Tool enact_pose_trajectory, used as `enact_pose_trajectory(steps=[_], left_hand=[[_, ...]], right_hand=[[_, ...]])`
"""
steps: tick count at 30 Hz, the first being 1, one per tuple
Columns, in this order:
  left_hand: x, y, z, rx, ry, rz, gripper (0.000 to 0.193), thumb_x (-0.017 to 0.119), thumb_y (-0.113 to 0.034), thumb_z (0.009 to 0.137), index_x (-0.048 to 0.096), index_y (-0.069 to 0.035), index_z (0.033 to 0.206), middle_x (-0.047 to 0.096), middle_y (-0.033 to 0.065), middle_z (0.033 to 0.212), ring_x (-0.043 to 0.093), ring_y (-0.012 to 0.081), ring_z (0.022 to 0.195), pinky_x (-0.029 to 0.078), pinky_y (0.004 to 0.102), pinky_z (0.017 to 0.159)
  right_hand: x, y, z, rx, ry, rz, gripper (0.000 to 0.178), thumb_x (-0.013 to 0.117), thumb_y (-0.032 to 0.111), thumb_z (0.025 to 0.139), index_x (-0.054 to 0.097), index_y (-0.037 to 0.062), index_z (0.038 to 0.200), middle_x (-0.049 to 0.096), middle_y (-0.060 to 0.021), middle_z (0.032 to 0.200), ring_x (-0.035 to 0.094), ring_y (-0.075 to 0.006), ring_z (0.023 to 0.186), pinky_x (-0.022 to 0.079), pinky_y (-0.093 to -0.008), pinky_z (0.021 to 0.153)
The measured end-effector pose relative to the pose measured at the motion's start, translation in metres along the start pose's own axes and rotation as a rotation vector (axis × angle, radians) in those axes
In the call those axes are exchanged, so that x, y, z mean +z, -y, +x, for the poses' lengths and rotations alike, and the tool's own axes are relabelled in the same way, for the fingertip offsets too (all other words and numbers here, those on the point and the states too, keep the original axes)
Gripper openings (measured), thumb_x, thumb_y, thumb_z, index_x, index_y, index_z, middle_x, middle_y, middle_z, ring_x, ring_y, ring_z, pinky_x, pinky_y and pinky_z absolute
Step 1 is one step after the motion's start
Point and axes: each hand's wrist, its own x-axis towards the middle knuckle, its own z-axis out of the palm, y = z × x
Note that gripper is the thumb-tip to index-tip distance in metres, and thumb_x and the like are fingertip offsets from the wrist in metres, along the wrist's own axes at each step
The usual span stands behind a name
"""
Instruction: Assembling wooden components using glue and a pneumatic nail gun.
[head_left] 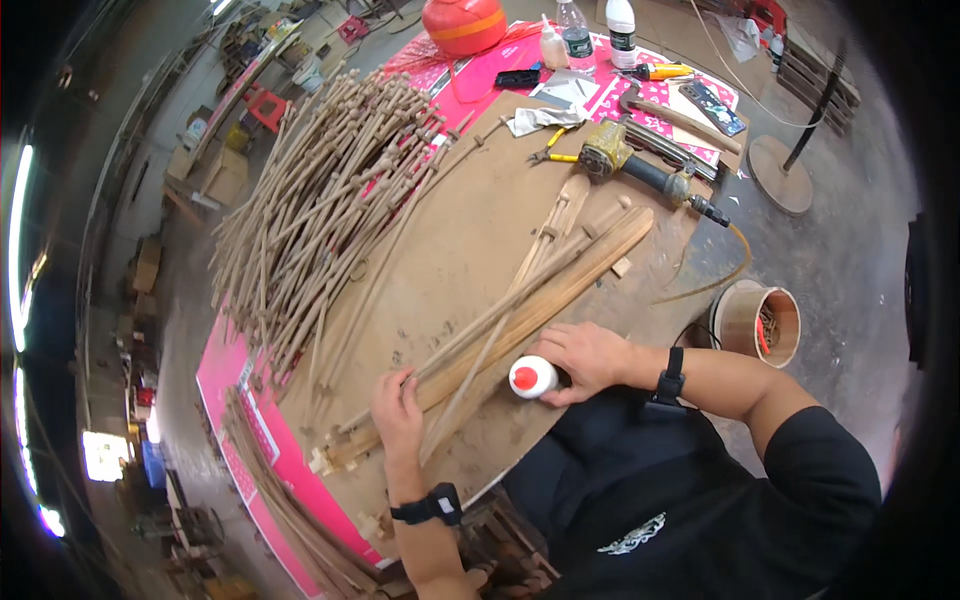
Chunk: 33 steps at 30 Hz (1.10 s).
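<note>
My right hand (583, 358) is closed around a small white bottle (541, 371) with a red cap, standing near the table's front edge. My left hand (398, 412) is curled at the lower end of a thin wooden rod (470, 333) with small knobs, its fingers closed on it. Beneath that rod lies a wider, lighter wooden board (560, 307) with a rounded far end. A second thin stick (487, 352) crosses between my two hands. Farther up, a short pair of light wooden pieces (548, 232) lies beside the rod.
A big pile of knobbed wooden rods (330, 200) covers the left side. At the far right lie a yellow and black air tool (645, 170) with a hose, a hammer (690, 118), yellow-handled pliers (556, 152) and bottles (575, 40). A bucket (775, 330) stands right of the table.
</note>
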Motion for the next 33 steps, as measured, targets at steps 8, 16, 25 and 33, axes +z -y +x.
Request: enact_pose_trajectory(steps=[8,16,25,33], left_hand=[[0.016,0.01,-0.013,-0.135,0.107,-0.137,0.009,0.074,-0.01,0.092,0.075,-0.004,0.1,0.07,0.014,0.101,0.065,0.0372,0.098,0.052,0.0447,0.086],[0.028,-0.005,-0.009,0.054,0.064,-0.144,0.02,0.078,-0.013,0.088,0.079,-0.006,0.107,0.072,0.0123,0.1,0.065,0.0337,0.099,0.052,0.0437,0.088],[0.041,-0.005,-0.011,0.101,0.024,-0.16,0.022,0.077,-0.012,0.086,0.08,-0.009,0.107,0.071,0.0076,0.097,0.065,0.0288,0.095,0.054,0.0406,0.084],[0.045,-0.014,-0.019,0.108,-0.033,-0.25,0.018,0.075,-0.01,0.086,0.079,-0.008,0.104,0.067,0.0067,0.096,0.063,0.0284,0.094,0.053,0.0404,0.085]], right_hand=[[-0.006,0.006,0.001,-0.003,0.015,-0.05,0.055,0.085,0.042,0.078,0.066,0.0088,0.117,0.066,-0.011,0.104,0.066,-0.0329,0.096,0.058,-0.0425,0.077],[0.001,0.005,0.003,-0.001,0.06,-0.105,0.061,0.086,0.045,0.075,0.066,0.0081,0.12,0.066,-0.0146,0.102,0.066,-0.0368,0.095,0.056,-0.0452,0.081],[0.003,-0.002,-0.003,-0.046,0.034,-0.131,0.063,0.086,0.041,0.069,0.065,0.0049,0.116,0.068,-0.0167,0.104,0.067,-0.0396,0.092,0.057,-0.0473,0.081],[0.006,-0.006,-0.006,0.03,0.033,-0.133,0.062,0.084,0.035,0.066,0.065,0.0005,0.113,0.066,-0.0202,0.106,0.068,-0.0406,0.095,0.056,-0.0473,0.084]])
